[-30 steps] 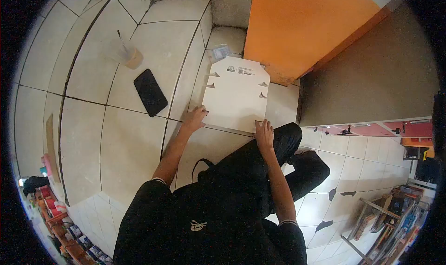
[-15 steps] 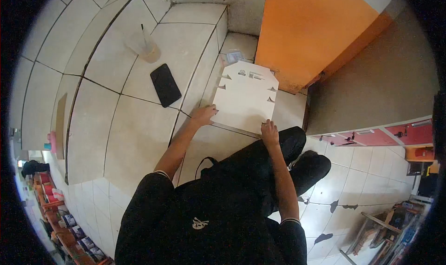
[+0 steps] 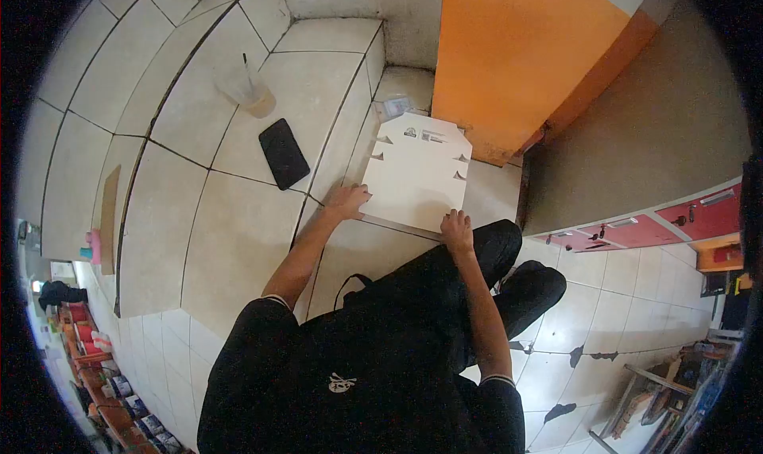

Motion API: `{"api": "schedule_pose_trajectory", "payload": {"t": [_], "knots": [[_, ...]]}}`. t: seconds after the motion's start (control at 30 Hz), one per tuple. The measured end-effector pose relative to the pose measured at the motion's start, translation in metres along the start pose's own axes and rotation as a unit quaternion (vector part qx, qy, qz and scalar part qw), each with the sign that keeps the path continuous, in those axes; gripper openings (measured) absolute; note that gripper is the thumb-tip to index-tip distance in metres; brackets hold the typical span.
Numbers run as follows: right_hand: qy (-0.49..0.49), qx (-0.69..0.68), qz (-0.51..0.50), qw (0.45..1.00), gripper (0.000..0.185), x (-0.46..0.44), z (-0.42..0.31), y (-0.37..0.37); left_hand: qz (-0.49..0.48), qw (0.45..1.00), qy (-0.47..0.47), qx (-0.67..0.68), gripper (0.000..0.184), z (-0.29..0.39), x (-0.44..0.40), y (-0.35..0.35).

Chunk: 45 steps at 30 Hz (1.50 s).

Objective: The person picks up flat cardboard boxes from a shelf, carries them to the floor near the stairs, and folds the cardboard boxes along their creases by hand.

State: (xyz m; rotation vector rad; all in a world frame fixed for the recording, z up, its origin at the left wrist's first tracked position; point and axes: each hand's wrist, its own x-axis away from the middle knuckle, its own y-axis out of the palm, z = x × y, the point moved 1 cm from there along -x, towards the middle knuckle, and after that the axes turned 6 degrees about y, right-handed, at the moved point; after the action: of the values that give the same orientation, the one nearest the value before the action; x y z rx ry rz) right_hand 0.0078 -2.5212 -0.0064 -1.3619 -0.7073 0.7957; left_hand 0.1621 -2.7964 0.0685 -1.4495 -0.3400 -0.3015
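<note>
A flat white cardboard box sheet with notched sides, cut corners and small dark print at its far end lies on the tiled ledge. My left hand grips its near left corner, thumb on top and the other fingers partly hidden. At the near right corner, my right hand pinches the edge with fingers closed. Past the far end of the sheet is a small clear plastic packet. Left of the sheet, on the higher tiled step, rests a black phone.
A clear plastic cup with a straw and pale brown drink stands behind the phone. An orange pillar rises just beyond the sheet's right side. Red drawers are at the right; a cluttered rack stands lower right.
The view has shifted slightly. My right hand has moved a little left along the near edge of the sheet; my left hand keeps its hold.
</note>
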Motion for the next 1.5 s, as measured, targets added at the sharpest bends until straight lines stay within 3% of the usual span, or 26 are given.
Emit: {"api": "schedule_pose_trajectory", "payload": {"t": [0.07, 0.17, 0.23, 0.4, 0.47, 0.57, 0.7, 0.77, 0.9, 1.07, 1.27, 1.4, 1.5], "knots": [[0.015, 0.055, 0.04, 0.998, 0.015, 0.001, -0.005, -0.011, -0.003, 1.0, -0.01, 0.003, 0.054, 0.001, -0.002, 0.006], [0.048, 0.031, 0.068, 0.996, 0.017, 0.001, -0.01, -0.008, 0.02, 1.0, -0.006, 0.007, 0.057, 0.002, 0.0, 0.019], [0.055, 0.021, 0.039, 0.997, 0.017, -0.001, -0.012, -0.003, 0.131, 0.991, 0.014, 0.021, 0.056, 0.007, 0.007, 0.017], [0.051, 0.007, 0.026, 0.998, 0.019, -0.001, -0.005, 0.002, 0.111, 0.992, -0.005, 0.053, 0.054, 0.006, 0.004, 0.023], [0.03, -0.05, -0.041, 0.997, 0.021, 0.002, 0.003, -0.012, 0.103, 0.994, -0.006, 0.037, 0.053, 0.007, 0.004, 0.021], [-0.008, -0.028, -0.067, 0.997, 0.024, 0.001, 0.009, -0.014, 0.103, 0.994, 0.0, 0.032, 0.047, 0.006, 0.001, 0.021], [-0.013, -0.026, -0.014, 0.999, 0.021, -0.001, 0.012, 0.004, 0.079, 0.995, -0.006, 0.054, 0.048, -0.014, -0.011, 0.049], [-0.02, -0.027, -0.09, 0.995, 0.055, -0.005, 0.015, -0.006, 0.095, 0.994, 0.008, 0.045, 0.053, -0.017, -0.014, 0.053], [-0.037, -0.006, -0.077, 0.996, 0.054, -0.007, 0.014, -0.022, 0.047, 0.999, -0.004, -0.012, 0.053, -0.002, -0.001, 0.011], [-0.001, -0.019, -0.108, 0.994, 0.052, -0.007, 0.006, -0.028, 0.034, 0.999, 0.001, -0.012, 0.054, -0.003, 0.001, 0.007], [0.023, -0.064, -0.101, 0.993, 0.056, -0.001, 0.005, -0.037, 0.097, 0.995, 0.033, 0.018, 0.047, 0.003, 0.013, -0.004], [0.031, -0.07, -0.096, 0.992, 0.058, 0.0, 0.001, -0.034, 0.119, 0.992, 0.037, -0.037, 0.052, 0.008, 0.018, -0.009], [0.033, -0.062, -0.042, 0.997, 0.056, -0.001, 0.0, -0.035, 0.122, 0.992, 0.035, -0.023, 0.053, 0.008, 0.018, -0.019]]}}
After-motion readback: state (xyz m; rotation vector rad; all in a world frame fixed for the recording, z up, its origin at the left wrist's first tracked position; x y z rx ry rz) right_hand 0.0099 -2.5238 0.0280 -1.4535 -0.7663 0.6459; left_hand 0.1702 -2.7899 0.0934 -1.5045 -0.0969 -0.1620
